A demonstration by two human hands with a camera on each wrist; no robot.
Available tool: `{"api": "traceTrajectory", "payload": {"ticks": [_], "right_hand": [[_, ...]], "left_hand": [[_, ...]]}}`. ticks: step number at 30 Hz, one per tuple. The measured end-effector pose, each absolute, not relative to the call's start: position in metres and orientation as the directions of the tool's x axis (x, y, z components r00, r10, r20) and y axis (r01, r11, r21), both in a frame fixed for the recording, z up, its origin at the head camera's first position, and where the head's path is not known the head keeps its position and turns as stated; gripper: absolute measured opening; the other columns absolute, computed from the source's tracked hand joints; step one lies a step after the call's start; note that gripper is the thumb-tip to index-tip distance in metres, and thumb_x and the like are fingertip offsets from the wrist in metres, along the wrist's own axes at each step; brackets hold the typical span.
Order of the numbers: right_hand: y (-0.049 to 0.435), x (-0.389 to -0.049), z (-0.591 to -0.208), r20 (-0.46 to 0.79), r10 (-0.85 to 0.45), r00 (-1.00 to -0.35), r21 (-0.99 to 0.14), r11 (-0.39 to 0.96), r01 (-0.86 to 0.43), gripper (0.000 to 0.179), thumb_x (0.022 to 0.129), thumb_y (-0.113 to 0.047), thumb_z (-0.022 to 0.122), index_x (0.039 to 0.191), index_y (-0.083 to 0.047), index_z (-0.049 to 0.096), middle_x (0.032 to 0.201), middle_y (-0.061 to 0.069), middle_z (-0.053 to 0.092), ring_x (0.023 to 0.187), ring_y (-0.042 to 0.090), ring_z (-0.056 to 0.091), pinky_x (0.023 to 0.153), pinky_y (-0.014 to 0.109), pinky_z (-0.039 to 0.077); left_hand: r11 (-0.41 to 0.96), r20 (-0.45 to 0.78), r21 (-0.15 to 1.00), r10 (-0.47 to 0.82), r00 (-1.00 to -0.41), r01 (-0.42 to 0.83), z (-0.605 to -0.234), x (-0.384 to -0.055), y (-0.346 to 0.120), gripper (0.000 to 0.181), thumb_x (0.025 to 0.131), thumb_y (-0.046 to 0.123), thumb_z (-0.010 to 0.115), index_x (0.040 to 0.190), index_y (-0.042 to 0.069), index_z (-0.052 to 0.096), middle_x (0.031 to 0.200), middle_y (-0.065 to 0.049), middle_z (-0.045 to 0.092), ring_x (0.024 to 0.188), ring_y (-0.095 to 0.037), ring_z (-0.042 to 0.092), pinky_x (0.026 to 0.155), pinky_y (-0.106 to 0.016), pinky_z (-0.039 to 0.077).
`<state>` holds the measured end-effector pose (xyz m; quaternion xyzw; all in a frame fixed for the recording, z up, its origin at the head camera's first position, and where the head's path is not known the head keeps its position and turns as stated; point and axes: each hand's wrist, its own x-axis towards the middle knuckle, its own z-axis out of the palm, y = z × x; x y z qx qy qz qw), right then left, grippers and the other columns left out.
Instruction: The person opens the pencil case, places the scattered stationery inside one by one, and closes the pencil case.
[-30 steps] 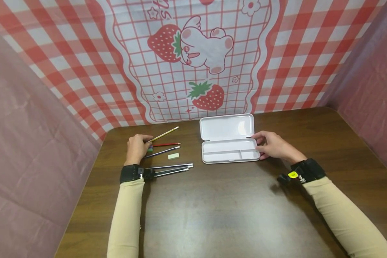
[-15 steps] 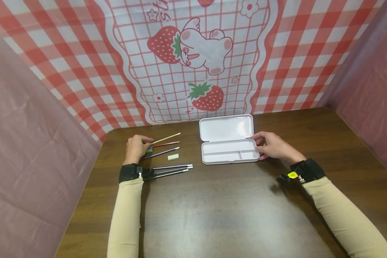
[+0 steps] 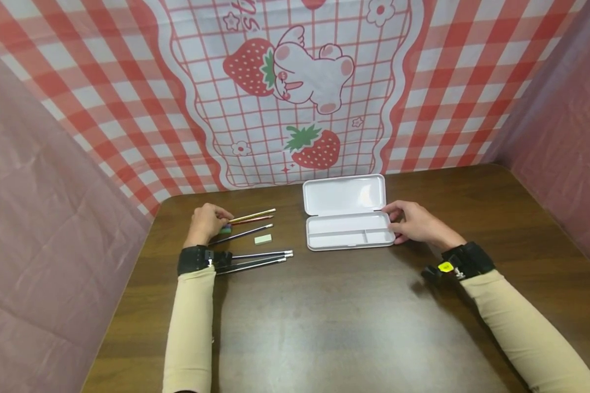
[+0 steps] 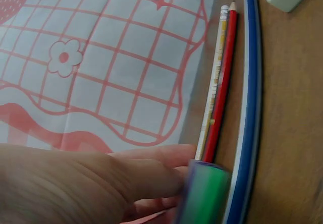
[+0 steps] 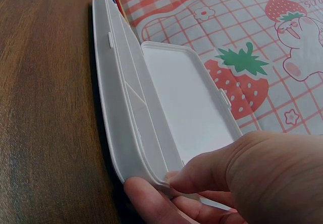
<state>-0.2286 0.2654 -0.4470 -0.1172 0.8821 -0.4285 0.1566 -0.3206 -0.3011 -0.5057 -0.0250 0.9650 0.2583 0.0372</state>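
At the left of the table, my left hand [image 3: 207, 224] pinches the end of a yellow pencil [image 3: 255, 214]. A red pencil [image 4: 225, 82] lies alongside it, its far tip close to the yellow one's. Beside the fingers sits a small green and purple block [image 4: 204, 193], blurred in the left wrist view. A blue pencil [image 4: 251, 82] and a pale green eraser [image 3: 263, 239] lie nearer to me. My right hand [image 3: 415, 221] grips the right end of a white pencil case [image 5: 113, 93], thumb on the rim and fingers against the outside. Its lid [image 3: 344, 195] stands raised behind.
Several dark pencils [image 3: 263, 256] with white ends lie by the left wrist strap [image 3: 194, 259]. The case's tray [image 3: 339, 224] has dividers and holds nothing visible. A strawberry-print checked cloth [image 3: 285, 136] hangs behind the brown table [image 3: 344, 316].
The yellow pencil has swung down toward the red one, so both now lie almost parallel. My left hand has shifted slightly left. The right hand and pencil case have stayed put.
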Motion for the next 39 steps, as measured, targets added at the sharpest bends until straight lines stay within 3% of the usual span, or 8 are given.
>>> {"api": "traceTrajectory", "payload": {"ticks": [7,17,39], "right_hand": [[0.265,-0.228,-0.446,-0.169,-0.347,-0.922,-0.791,0.606,-0.083,0.052,0.106,0.001,0.069,0.153,0.014,0.052,0.13,0.034,0.059,0.089,0.022,0.069,0.069,0.028,0.068],[0.265,-0.227,-0.446,-0.167,-0.344,-0.924,-0.793,0.604,-0.082,0.051,0.107,0.002,0.068,0.153,0.015,0.052,0.129,0.034,0.058,0.088,0.021,0.068,0.069,0.028,0.068],[0.265,-0.227,-0.444,-0.169,-0.349,-0.922,-0.792,0.604,-0.084,0.052,0.106,0.001,0.069,0.153,0.014,0.052,0.129,0.034,0.058,0.089,0.022,0.068,0.07,0.029,0.068]], "left_hand": [[0.864,-0.122,0.5,0.003,-0.992,-0.059,-0.507,-0.323,-0.309,0.01,0.098,0.018,0.087,0.104,0.024,0.092,0.114,-0.005,0.089,0.12,-0.033,0.075,0.109,-0.056,0.056],[0.88,0.048,0.467,0.072,-0.996,0.086,-0.511,-0.323,-0.303,0.014,0.097,0.017,0.088,0.108,0.024,0.092,0.106,-0.002,0.09,0.108,-0.028,0.082,0.105,-0.055,0.059],[0.905,0.045,0.417,0.073,-0.996,0.085,-0.515,-0.325,-0.299,0.01,0.1,0.016,0.085,0.102,0.023,0.092,0.101,-0.002,0.089,0.105,-0.03,0.08,0.101,-0.053,0.061]]}}
